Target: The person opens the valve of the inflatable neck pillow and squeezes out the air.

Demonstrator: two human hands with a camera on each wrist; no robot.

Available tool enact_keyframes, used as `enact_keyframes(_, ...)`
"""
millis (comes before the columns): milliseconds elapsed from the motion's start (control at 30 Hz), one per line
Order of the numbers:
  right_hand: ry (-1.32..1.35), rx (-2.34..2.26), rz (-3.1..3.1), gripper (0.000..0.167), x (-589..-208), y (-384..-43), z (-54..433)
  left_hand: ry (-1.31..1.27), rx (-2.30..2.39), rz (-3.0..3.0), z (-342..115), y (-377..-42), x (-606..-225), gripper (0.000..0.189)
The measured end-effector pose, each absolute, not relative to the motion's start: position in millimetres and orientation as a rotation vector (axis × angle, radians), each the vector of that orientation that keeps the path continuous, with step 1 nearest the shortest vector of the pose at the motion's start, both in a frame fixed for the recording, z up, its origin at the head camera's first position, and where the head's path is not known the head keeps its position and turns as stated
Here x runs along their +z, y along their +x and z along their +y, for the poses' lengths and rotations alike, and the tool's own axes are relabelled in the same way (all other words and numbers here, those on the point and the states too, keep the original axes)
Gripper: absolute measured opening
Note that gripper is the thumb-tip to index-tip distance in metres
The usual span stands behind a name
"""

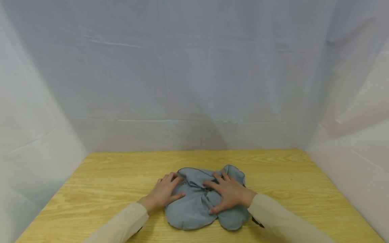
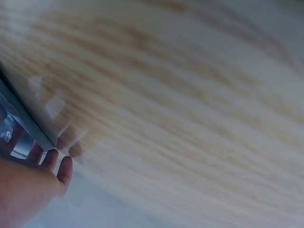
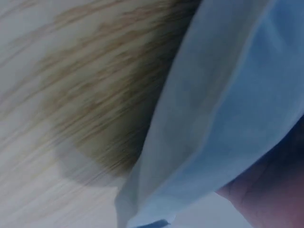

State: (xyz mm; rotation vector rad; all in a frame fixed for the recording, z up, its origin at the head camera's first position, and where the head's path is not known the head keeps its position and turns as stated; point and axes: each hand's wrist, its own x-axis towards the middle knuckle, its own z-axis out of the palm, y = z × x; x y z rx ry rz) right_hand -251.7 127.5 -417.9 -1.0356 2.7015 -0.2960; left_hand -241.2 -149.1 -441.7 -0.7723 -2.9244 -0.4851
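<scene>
A grey-blue cloth piece (image 1: 189,211) with dark edging lies crumpled on the table, its folds bunched near the middle. My left hand (image 1: 164,192) rests at its left side, thumb and fingers apart on the fabric. In the left wrist view, the fingertips of the left hand (image 2: 38,183) are right by the cloth's edge. Over the right half, my right hand (image 1: 229,192) lies palm down with spread fingers touching the folds. A broad fold of the cloth (image 3: 213,118) fills much of the right wrist view and partly hides the right hand (image 3: 266,194).
The table (image 1: 106,179) has a yellow wood-grain top. A pale plastic sheet (image 1: 182,74) hangs behind its far edge, with similar sheets at the left and right sides. Both forearms wear light beige sleeves (image 1: 121,222).
</scene>
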Motion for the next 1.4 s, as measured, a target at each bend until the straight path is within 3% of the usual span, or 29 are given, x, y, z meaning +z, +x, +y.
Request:
enact_keyframes(767,-1.149,-0.240,2.979,0.067,-436,-246,121,-0.783,-0.476,-2.946,-147,-239,-438,0.050)
enact_keyframes(1100,-1.016,-0.327,3.007,0.082,-442,-245,122,-0.796,-0.486,-2.935,-146,-240,-440,0.050)
enact_keyframes(1400,-0.987,-0.340,2.970,0.078,-441,-246,121,-0.810,-0.508,-2.945,-147,-239,-437,0.050)
